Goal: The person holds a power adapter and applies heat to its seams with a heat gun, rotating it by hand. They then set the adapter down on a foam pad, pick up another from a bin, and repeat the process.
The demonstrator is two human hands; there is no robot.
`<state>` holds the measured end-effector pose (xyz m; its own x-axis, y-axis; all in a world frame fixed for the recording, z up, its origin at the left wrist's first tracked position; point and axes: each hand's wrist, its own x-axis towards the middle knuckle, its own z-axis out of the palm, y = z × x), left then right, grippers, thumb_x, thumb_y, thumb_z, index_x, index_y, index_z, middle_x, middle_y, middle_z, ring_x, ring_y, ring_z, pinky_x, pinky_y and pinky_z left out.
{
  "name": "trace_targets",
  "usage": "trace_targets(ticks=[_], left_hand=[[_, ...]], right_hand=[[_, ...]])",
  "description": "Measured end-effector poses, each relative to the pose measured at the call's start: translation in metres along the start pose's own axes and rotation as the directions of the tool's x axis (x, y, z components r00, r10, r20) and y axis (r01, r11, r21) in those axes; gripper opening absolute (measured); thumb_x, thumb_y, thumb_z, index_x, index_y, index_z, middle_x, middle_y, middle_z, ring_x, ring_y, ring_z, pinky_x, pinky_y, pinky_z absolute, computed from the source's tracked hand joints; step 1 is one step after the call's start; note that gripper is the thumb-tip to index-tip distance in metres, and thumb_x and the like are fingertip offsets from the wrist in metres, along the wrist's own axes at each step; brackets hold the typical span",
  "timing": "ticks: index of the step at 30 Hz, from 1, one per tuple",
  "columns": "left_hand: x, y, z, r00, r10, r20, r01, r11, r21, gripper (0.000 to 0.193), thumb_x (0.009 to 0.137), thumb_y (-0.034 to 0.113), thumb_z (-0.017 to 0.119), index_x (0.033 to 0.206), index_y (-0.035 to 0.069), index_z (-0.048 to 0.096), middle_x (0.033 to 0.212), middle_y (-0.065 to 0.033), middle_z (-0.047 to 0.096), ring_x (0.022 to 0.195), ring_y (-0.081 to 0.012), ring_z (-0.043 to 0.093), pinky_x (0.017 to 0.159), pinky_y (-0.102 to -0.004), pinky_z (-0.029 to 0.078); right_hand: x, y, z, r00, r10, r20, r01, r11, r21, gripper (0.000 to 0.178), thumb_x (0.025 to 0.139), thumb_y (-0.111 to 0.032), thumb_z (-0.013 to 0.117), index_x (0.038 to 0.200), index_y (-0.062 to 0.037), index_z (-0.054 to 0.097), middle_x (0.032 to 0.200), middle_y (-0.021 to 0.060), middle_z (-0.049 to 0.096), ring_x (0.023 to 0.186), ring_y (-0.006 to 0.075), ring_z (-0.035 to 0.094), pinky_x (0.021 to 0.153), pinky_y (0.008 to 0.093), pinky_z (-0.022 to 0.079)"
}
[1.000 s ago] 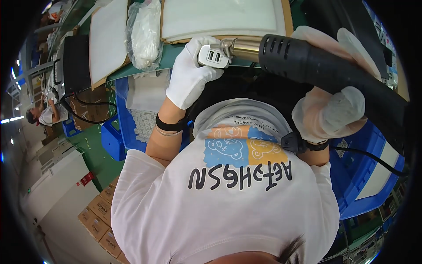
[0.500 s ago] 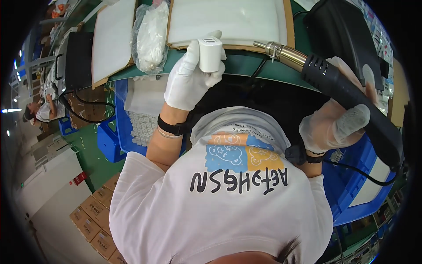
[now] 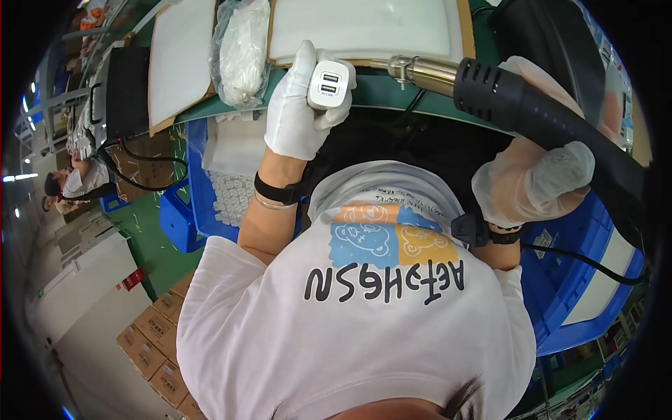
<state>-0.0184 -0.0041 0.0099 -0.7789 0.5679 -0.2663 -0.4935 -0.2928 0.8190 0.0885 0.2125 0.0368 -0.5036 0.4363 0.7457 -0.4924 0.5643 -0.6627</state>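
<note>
Above the near edge of the green bench, my left hand (image 3: pixel 294 112) in a white glove grips a white USB charger (image 3: pixel 327 85). The charger's end with two USB ports faces up. On the right, my right hand (image 3: pixel 535 171), in a thin translucent glove with a covered fingertip, is closed round the black handle of a hot air gun (image 3: pixel 539 115). Its metal barrel points left, and the narrow nozzle tip stands a little to the right of the charger, apart from it.
A foam-lined cardboard tray (image 3: pixel 371 31) lies ahead, with a bag of white items (image 3: pixel 241 59) and another lined tray (image 3: pixel 180 63) to its left. Blue bins (image 3: pixel 581 280) flank me; the left one holds many small white pieces. A black cable (image 3: pixel 581 262) hangs at right.
My left hand has tilted the charger so its port end turns more toward me. The hot air gun has shifted slightly left and up, bringing its nozzle nearer the charger.
</note>
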Motion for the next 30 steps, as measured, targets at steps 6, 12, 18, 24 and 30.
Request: trace_targets(ticks=[6,12,18,24,30], left_hand=[[-0.002,0.000,0.009,0.994,-0.002,-0.112,0.007,0.999,0.042,0.055,0.100,0.047,0.034,0.080,0.002,0.057,0.062,-0.0043,0.053,0.038,-0.0087,0.031,0.035,-0.0216,0.021],[-0.003,-0.001,0.010,0.995,-0.033,-0.097,0.033,0.999,-0.003,0.051,0.100,0.047,0.035,0.082,0.005,0.057,0.066,-0.0050,0.054,0.039,-0.0082,0.031,0.035,-0.0209,0.020],[-0.001,-0.008,0.003,1.000,-0.021,0.012,0.022,0.998,-0.067,0.045,0.099,0.048,0.038,0.081,0.009,0.054,0.073,-0.0063,0.054,0.040,-0.0074,0.031,0.035,-0.0192,0.020],[0.001,-0.009,-0.002,0.997,-0.080,0.017,0.082,0.981,-0.174,0.043,0.097,0.049,0.039,0.079,0.012,0.050,0.075,-0.0060,0.054,0.040,-0.0066,0.030,0.035,-0.0185,0.019],[-0.001,-0.008,0.000,0.998,-0.058,-0.023,0.055,0.994,-0.099,0.042,0.097,0.049,0.039,0.079,0.013,0.050,0.075,-0.0052,0.053,0.040,-0.0066,0.029,0.034,-0.0187,0.019]], right_hand=[[-0.011,-0.004,0.007,0.988,0.115,-0.105,-0.112,0.993,0.039,0.070,0.092,-0.056,0.043,0.121,0.0070,0.045,0.089,0.0195,0.070,0.077,0.0218,0.070,0.074,0.0281,0.057],[-0.005,-0.017,0.005,0.984,0.166,0.062,-0.174,0.970,0.169,0.071,0.093,-0.055,0.044,0.124,0.0084,0.045,0.088,0.0222,0.069,0.077,0.0244,0.070,0.074,0.0300,0.057],[-0.005,-0.012,0.000,0.994,0.089,0.058,-0.092,0.995,0.041,0.076,0.092,-0.058,0.041,0.127,0.0096,0.042,0.090,0.0241,0.068,0.076,0.0240,0.070,0.073,0.0301,0.058],[-0.005,-0.019,-0.002,0.989,0.134,0.069,-0.136,0.991,0.015,0.077,0.092,-0.059,0.041,0.128,0.0093,0.042,0.093,0.0245,0.068,0.078,0.0246,0.070,0.074,0.0308,0.058],[-0.001,-0.014,-0.005,0.984,0.013,0.180,-0.029,0.996,0.085,0.075,0.092,-0.057,0.042,0.127,0.0091,0.043,0.093,0.0244,0.068,0.078,0.0248,0.070,0.075,0.0320,0.058]])
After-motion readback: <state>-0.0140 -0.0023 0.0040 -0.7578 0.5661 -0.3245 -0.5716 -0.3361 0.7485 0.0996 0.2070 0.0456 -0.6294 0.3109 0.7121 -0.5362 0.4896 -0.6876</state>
